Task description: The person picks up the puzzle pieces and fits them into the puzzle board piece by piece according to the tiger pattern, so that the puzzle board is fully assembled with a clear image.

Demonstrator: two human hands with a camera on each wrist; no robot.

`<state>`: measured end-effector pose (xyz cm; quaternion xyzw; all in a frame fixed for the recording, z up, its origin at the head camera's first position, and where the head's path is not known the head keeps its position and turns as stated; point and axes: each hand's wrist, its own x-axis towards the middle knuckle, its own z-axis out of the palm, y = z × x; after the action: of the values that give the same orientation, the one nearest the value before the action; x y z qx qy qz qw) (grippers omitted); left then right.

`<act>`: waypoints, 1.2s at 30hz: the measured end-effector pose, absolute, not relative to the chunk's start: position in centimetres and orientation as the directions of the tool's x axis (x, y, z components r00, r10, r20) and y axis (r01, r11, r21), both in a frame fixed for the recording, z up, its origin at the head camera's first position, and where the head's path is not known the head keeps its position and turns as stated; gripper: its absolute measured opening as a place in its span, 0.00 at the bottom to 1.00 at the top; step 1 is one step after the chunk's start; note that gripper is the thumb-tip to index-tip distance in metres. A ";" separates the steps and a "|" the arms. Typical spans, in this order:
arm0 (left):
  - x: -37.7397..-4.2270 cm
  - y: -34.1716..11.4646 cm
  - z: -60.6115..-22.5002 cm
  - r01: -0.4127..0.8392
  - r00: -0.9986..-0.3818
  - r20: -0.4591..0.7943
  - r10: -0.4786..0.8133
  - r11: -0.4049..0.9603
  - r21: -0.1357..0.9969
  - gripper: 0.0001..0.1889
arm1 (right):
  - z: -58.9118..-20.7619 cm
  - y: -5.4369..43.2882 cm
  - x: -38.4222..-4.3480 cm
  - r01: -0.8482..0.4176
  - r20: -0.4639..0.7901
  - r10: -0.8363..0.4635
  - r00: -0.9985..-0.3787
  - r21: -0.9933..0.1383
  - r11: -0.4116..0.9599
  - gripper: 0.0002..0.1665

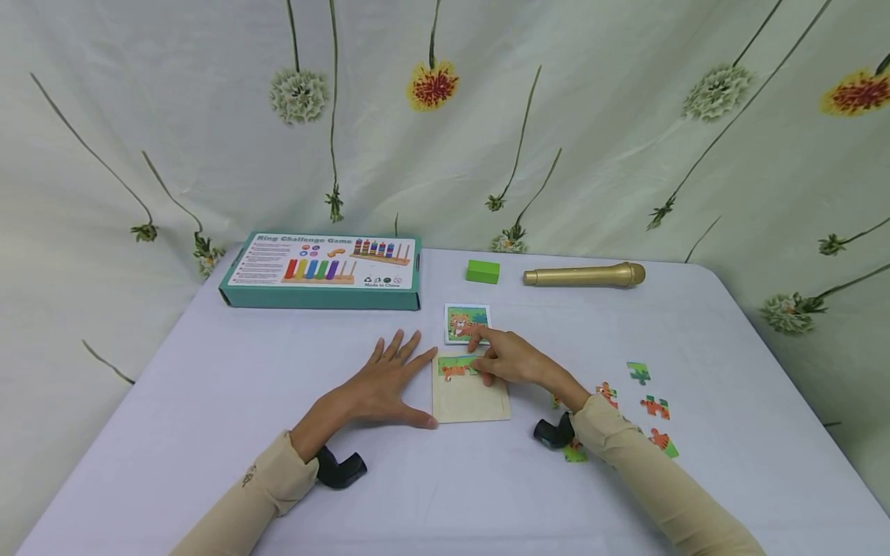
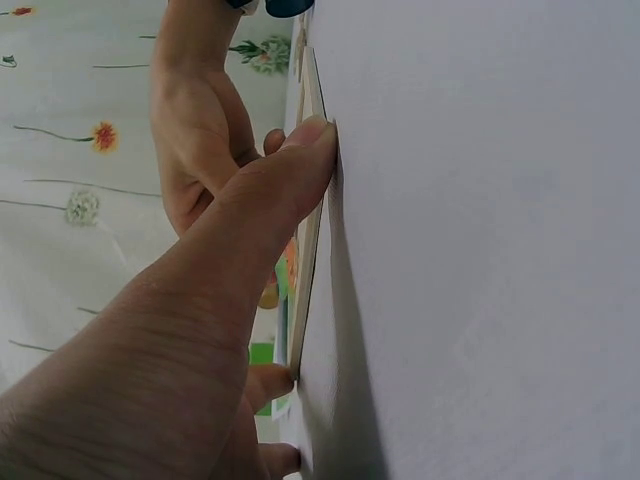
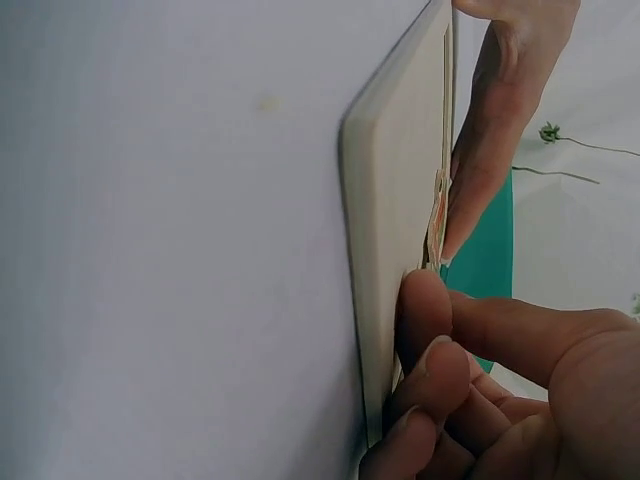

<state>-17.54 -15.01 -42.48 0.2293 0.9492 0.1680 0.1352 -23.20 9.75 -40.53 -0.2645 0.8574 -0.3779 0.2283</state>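
Observation:
A pale wooden puzzle board (image 1: 473,405) lies flat on the table. Along its far edge, tiger puzzle pieces (image 1: 455,367) with green and orange print sit in the recess. My left hand (image 1: 389,382) spreads beside the board, thumb at the near left corner and index fingertip at the far left corner. Over the far right part, my right hand (image 1: 514,357) bends its fingers and holds a puzzle piece at the board surface, mostly hidden by the fingertips. Its other fingers (image 3: 440,380) curl at the board's edge. A tiger picture card (image 1: 459,320) lies just beyond, partly under the right index finger.
Several loose puzzle pieces (image 1: 655,407) lie to the right, some hidden by the right forearm. Toward the back are a Ring Challenge Game box (image 1: 323,297), a green block (image 1: 483,271) and a gold microphone (image 1: 584,276). A flower-patterned cloth hangs behind the table.

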 end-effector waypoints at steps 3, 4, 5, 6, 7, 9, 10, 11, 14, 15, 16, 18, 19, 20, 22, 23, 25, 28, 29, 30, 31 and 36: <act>-17.6 -15.0 -42.5 0.390 -0.858 -0.181 0.481 0.839 0.380 0.59 | -40.5 9.8 -23.2 -0.277 -0.196 -0.619 -0.761 -0.764 0.582 0.13; -17.6 -15.0 -42.5 0.391 -0.858 -0.181 0.481 0.839 0.379 0.59 | -40.5 9.8 -23.2 -0.275 -0.198 -0.617 -0.762 -0.764 0.584 0.13; -17.6 -15.0 -42.5 0.390 -0.858 -0.182 0.481 0.840 0.378 0.59 | -40.5 9.8 -23.2 -0.274 -0.198 -0.615 -0.764 -0.763 0.586 0.13; -17.6 -15.0 -42.5 0.391 -0.858 -0.181 0.481 0.840 0.376 0.60 | -40.5 9.8 -23.1 -0.278 -0.194 -0.616 -0.764 -0.762 0.585 0.13; -17.6 -15.0 -42.5 0.393 -0.858 -0.178 0.483 0.838 0.378 0.59 | -40.5 9.8 -23.1 -0.276 -0.196 -0.613 -0.765 -0.761 0.587 0.13; -17.6 -15.0 -42.5 0.396 -0.857 -0.172 0.485 0.836 0.380 0.59 | -40.4 9.7 -23.1 -0.277 -0.196 -0.611 -0.767 -0.758 0.591 0.13; -17.6 -15.0 -42.5 0.396 -0.857 -0.172 0.485 0.835 0.382 0.59 | -40.4 9.7 -23.1 -0.278 -0.196 -0.610 -0.767 -0.756 0.592 0.14; -17.6 -15.0 -42.5 0.395 -0.857 -0.173 0.485 0.835 0.383 0.59 | -40.4 9.7 -23.1 -0.280 -0.195 -0.610 -0.768 -0.754 0.594 0.14; -17.7 -15.0 -42.5 0.397 -0.857 -0.171 0.486 0.834 0.384 0.59 | -40.4 9.8 -23.1 -0.279 -0.199 -0.607 -0.769 -0.750 0.599 0.14; -17.7 -15.0 -42.5 0.397 -0.857 -0.173 0.486 0.834 0.383 0.59 | -40.4 9.8 -23.1 -0.279 -0.198 -0.607 -0.769 -0.751 0.598 0.14; -17.7 -15.0 -42.5 0.397 -0.856 -0.174 0.486 0.835 0.382 0.59 | -40.4 9.8 -23.0 -0.280 -0.195 -0.609 -0.769 -0.753 0.596 0.14; -17.7 -15.0 -42.5 0.396 -0.856 -0.179 0.485 0.837 0.378 0.59 | -40.4 9.8 -23.0 -0.290 -0.187 -0.614 -0.767 -0.753 0.591 0.14; -17.7 -14.9 -42.5 0.396 -0.855 -0.181 0.486 0.837 0.378 0.59 | -40.4 9.9 -22.9 -0.301 -0.178 -0.621 -0.764 -0.752 0.586 0.15; -17.7 -14.9 -42.5 0.396 -0.855 -0.182 0.486 0.837 0.376 0.59 | -40.4 10.0 -22.9 -0.312 -0.172 -0.626 -0.761 -0.749 0.585 0.15; -17.7 -14.9 -42.4 0.396 -0.854 -0.185 0.485 0.839 0.373 0.59 | -40.3 10.2 -22.7 -0.343 -0.152 -0.638 -0.755 -0.737 0.582 0.15; -17.6 -14.9 -42.4 0.395 -0.854 -0.187 0.485 0.840 0.372 0.59 | -40.3 10.4 -22.6 -0.361 -0.139 -0.644 -0.753 -0.731 0.580 0.15; -17.6 -14.9 -42.4 0.396 -0.854 -0.188 0.484 0.841 0.369 0.59 | -40.1 10.8 -22.3 -0.385 -0.116 -0.646 -0.755 -0.719 0.579 0.14; -17.6 -14.9 -42.4 0.396 -0.856 -0.183 0.483 0.841 0.368 0.59 | -39.7 11.6 -22.0 -0.411 -0.075 -0.639 -0.766 -0.706 0.576 0.14; -17.6 -14.9 -42.4 0.395 -0.857 -0.183 0.482 0.842 0.367 0.59 | -39.5 11.9 -21.9 -0.418 -0.063 -0.638 -0.768 -0.705 0.573 0.14; -17.6 -14.9 -42.4 0.395 -0.858 -0.181 0.481 0.842 0.368 0.59 | -39.4 12.2 -21.8 -0.424 -0.050 -0.638 -0.768 -0.706 0.567 0.14; -17.6 -14.9 -42.4 0.394 -0.859 -0.180 0.480 0.842 0.368 0.59 | -39.3 12.5 -21.8 -0.431 -0.038 -0.639 -0.768 -0.708 0.560 0.15; -17.5 -14.9 -42.4 0.391 -0.861 -0.176 0.478 0.841 0.373 0.60 | -39.2 14.2 -21.4 -0.440 0.009 -0.644 -0.765 -0.737 0.512 0.17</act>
<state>-17.54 -14.94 -42.40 0.2286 0.9504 0.1645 0.1321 -21.38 14.23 -39.18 -0.3157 0.8591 -0.3799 0.1343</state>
